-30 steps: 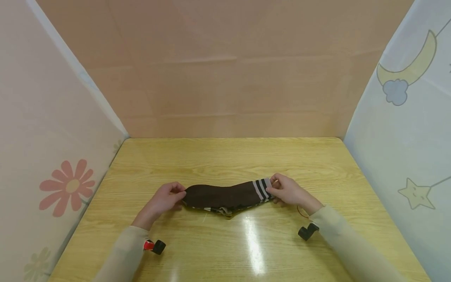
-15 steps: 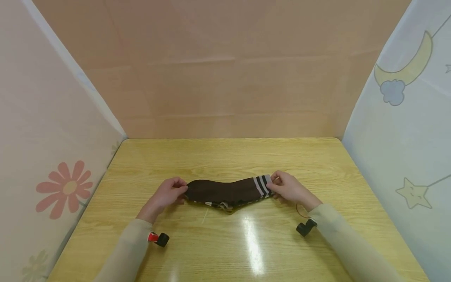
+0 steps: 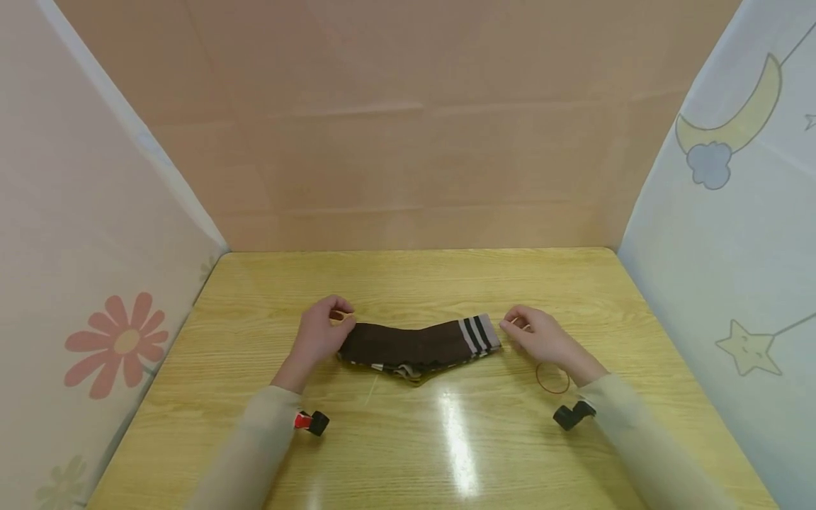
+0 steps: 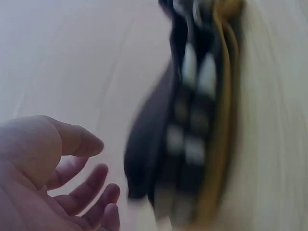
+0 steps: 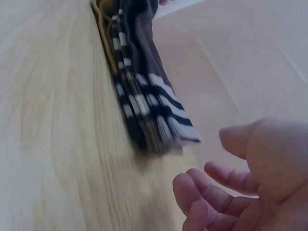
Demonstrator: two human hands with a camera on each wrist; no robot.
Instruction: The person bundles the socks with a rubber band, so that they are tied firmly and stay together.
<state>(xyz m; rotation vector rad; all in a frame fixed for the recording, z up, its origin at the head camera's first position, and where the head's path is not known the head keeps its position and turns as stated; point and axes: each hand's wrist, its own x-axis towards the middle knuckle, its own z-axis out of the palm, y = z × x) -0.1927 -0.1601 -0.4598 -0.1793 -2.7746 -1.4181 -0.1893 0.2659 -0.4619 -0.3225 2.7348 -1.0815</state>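
Observation:
A stack of socks (image 3: 408,345) lies flat across the middle of the table. The top one is dark brown, with a cuff (image 3: 479,334) of pale and black stripes at the right. Mustard and patterned layers show beneath it in the left wrist view. My left hand (image 3: 321,330) is beside the toe end, its thumb and fingers loosely bent and apart from the fabric in the left wrist view. Just off the cuff, my right hand (image 3: 538,336) holds nothing, with a small gap between its fingertips and the socks.
A thin red loop, like a rubber band (image 3: 552,378), lies near my right wrist. The wooden table (image 3: 408,446) is bounded by an orange-brown back panel (image 3: 408,142) and printed cloth walls at left and right.
Both hands have let go of the socks. My right hand has moved right, away from the cuff, and my left hand has risen slightly toward the far side. The socks shifted a little away.

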